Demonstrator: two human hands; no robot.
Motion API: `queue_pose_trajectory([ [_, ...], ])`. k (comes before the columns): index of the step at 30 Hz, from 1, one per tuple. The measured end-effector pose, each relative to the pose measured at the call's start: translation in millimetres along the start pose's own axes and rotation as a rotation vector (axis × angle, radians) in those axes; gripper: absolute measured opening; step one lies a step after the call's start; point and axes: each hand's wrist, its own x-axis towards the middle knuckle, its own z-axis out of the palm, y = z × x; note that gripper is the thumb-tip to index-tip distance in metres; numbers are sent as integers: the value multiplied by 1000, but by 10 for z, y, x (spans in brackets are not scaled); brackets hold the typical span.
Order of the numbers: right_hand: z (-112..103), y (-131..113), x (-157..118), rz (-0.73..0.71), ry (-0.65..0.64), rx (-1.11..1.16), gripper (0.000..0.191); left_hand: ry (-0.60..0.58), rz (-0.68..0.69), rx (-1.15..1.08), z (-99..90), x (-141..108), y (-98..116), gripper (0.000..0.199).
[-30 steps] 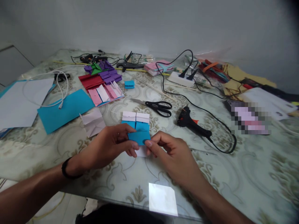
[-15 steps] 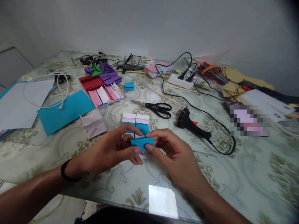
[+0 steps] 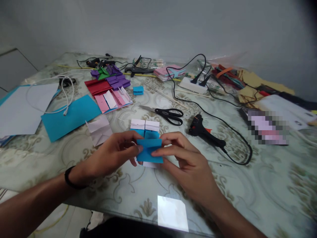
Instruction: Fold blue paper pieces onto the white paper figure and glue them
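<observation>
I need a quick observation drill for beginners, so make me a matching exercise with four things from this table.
1. blue paper
2. scissors
3. glue gun
4. power strip

A. white, with black plugs in it
B. between left hand and right hand
C. black, just right of the scissors
D. pointing left, black-handled

Pairs: 1-B, 2-D, 3-C, 4-A

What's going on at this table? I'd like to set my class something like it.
A person holds a small rectangular piece of blue paper in both hands: the left hand grips its left side, while the right hand has a fingertip against its face. Just behind it, folded white-and-blue paper pieces lie on the floral-patterned table. Farther back are black-handled metal scissors, with a black glue gun to their right, both unheld.
</observation>
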Motion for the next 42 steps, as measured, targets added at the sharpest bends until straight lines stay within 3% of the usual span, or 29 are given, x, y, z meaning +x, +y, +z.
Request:
queue_pose_trajectory([
  [5, 7, 7, -6, 18, -1, -18, 23, 170, 93, 168, -14, 8, -38, 22],
  [11, 17, -26, -2, 23, -23, -49, 16, 285, 198, 137, -11, -30, -96, 25],
  [20, -3, -66, 11, -65, -89, -15, 26, 212, 206, 112, -12, -32, -85, 24],
  [26, -3, -77, 32, -91, -76, 24, 24, 154, 216, 125, 16, -54, -29, 25],
  [32, 3, -74, 17, -84, -82, 71, 23, 197, 222, 124, 14, -44, -69, 25],
  [36, 0, -65, 5, -102, -39, 75, 21, 150, 238, 32, 2, -53, -104, 15],
  [42, -22, -47, -8, -34, 50, 39, 21, 16, 330, -4, 23, -115, -110, 53],
])
